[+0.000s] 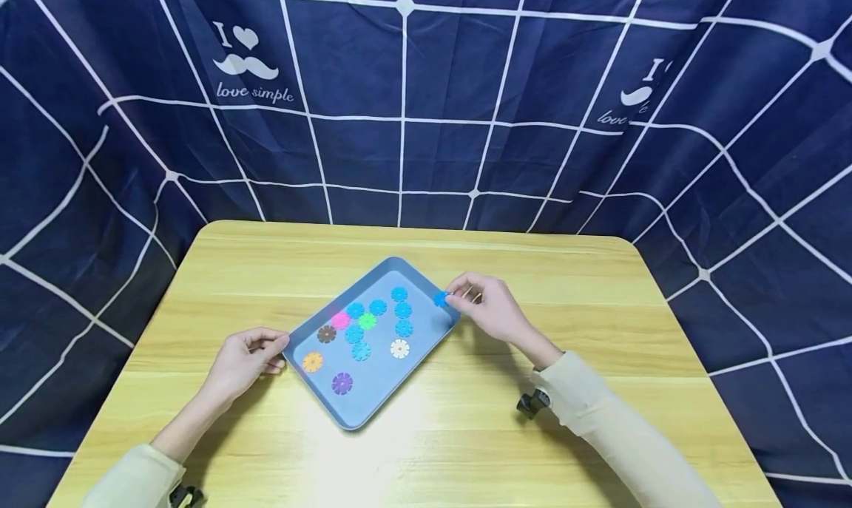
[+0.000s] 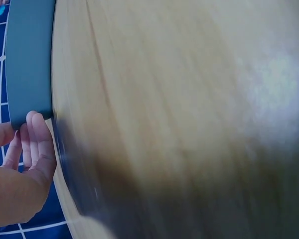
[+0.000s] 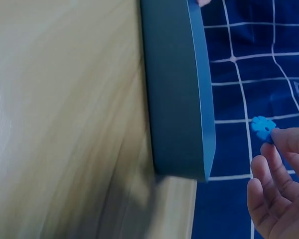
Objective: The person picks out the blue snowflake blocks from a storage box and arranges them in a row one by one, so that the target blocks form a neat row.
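Observation:
A blue-grey tray [image 1: 393, 381] lies slantwise on the table, holding several notched plastic snowflake discs. My left hand [image 1: 245, 361] pinches the tray's left corner, thumb at the rim and fingers against the outer wall, as the left wrist view [image 2: 27, 167] also shows. Between thumb and fingertips, my right hand [image 1: 491, 308] pinches a blue snowflake disc [image 3: 263, 127] above the tray's right corner. Inside lie several blue discs [image 1: 403, 310], plus a green disc [image 1: 367, 321], a pink disc [image 1: 341, 321], a brown disc [image 1: 327, 334], an orange disc [image 1: 313, 361], a purple disc [image 1: 342, 383] and a cream disc [image 1: 399, 348].
The pale wooden table [image 1: 532, 434] has rounded far corners. Dark blue cloth [image 1: 353, 64] with white grid lines hangs behind it and on both sides. A black wrist device [image 1: 532, 403] shows at the right sleeve, another [image 1: 186, 496] at the left.

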`<state>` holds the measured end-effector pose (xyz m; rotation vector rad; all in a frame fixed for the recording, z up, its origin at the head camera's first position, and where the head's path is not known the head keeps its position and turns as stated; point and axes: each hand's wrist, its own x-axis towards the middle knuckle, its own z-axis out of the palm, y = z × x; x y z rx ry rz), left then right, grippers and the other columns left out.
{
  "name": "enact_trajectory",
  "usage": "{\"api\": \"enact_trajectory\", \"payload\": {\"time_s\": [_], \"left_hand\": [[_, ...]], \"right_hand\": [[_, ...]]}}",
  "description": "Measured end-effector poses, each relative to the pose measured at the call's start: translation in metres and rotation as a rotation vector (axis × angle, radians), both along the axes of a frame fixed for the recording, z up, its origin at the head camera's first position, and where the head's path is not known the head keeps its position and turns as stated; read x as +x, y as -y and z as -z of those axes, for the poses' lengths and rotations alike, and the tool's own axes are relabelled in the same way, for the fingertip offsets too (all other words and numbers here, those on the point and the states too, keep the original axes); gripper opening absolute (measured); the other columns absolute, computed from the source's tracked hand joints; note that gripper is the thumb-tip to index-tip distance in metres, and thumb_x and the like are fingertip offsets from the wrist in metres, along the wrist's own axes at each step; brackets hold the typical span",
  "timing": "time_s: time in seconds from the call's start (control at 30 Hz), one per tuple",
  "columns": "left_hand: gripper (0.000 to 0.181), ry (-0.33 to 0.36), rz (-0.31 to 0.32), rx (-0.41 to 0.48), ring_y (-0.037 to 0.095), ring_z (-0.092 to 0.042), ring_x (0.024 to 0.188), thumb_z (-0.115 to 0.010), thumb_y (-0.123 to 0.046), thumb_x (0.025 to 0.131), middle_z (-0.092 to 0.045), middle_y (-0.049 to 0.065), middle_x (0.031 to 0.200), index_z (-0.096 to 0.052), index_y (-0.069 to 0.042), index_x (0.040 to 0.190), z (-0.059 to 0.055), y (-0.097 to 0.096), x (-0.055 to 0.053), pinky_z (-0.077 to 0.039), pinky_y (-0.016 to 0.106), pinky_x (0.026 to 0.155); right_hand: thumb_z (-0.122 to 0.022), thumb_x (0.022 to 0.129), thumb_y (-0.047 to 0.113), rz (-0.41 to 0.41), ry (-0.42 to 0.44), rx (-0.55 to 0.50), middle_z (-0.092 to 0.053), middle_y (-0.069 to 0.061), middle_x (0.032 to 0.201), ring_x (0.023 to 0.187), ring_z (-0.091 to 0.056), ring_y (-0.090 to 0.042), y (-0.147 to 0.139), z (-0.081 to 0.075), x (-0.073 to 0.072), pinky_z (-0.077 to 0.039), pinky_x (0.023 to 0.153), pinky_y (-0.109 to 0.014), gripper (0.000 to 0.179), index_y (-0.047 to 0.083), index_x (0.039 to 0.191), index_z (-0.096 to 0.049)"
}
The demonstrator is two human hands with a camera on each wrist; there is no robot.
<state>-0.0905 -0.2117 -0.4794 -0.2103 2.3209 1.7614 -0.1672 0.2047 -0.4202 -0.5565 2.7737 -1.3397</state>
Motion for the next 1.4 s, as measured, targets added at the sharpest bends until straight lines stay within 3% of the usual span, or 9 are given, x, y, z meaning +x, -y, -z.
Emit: {"api": "enact_trajectory", "payload": {"time_s": [0.33,0.57,0.77,1.17,1.4], "left_hand": [[0.037,-0.002,-0.014,0.028,0.006,-0.07,0.068,-0.066,-0.013,0.105,-0.073,-0.001,0.083,-0.064,0.016,0.128,0.0,-0.002,0.0,-0.067,0.024,0.068],[0.036,-0.007,-0.023,0.034,0.006,-0.07,0.068,-0.065,-0.011,0.105,-0.073,0.0,0.083,-0.063,0.017,0.128,-0.001,-0.002,0.001,-0.067,0.024,0.068],[0.037,-0.005,-0.022,0.016,0.006,-0.07,0.068,-0.066,-0.012,0.105,-0.074,0.0,0.084,-0.064,0.016,0.128,-0.002,-0.003,0.001,-0.067,0.024,0.068],[0.035,-0.011,-0.022,-0.01,0.007,-0.069,0.068,-0.065,-0.012,0.105,-0.073,-0.001,0.082,-0.064,0.016,0.127,-0.003,-0.004,0.001,-0.067,0.024,0.067],[0.035,-0.02,-0.017,-0.007,0.007,-0.069,0.067,-0.066,-0.012,0.105,-0.072,0.0,0.08,-0.065,0.016,0.126,-0.001,-0.004,0.001,-0.066,0.024,0.065]], "right_hand": [[-0.078,0.095,0.012,0.089,0.006,-0.038,-0.077,-0.011,0.092,0.074,-0.065,-0.01,-0.025,0.001,-0.01,-0.056,0.067,-0.02,0.008,0.007,0.101,-0.076],[-0.078,0.095,0.008,0.132,0.064,-0.119,-0.075,-0.016,0.093,0.071,-0.064,-0.01,-0.035,0.01,-0.021,-0.056,0.064,-0.017,0.012,0.0,0.103,-0.075],[-0.076,0.096,0.006,0.168,0.133,-0.161,-0.076,-0.017,0.093,0.067,-0.067,-0.016,-0.04,0.021,-0.029,-0.063,0.063,-0.027,0.017,-0.005,0.107,-0.073],[-0.074,0.096,0.007,0.196,0.298,-0.25,-0.072,-0.002,0.08,0.059,-0.062,-0.01,-0.047,0.046,-0.043,-0.055,0.05,-0.023,0.027,-0.011,0.115,-0.067],[-0.073,0.098,0.008,0.217,0.345,-0.229,-0.069,0.006,0.076,0.062,-0.063,-0.007,-0.047,0.058,-0.052,-0.057,0.056,-0.019,0.026,-0.01,0.115,-0.068]]}}
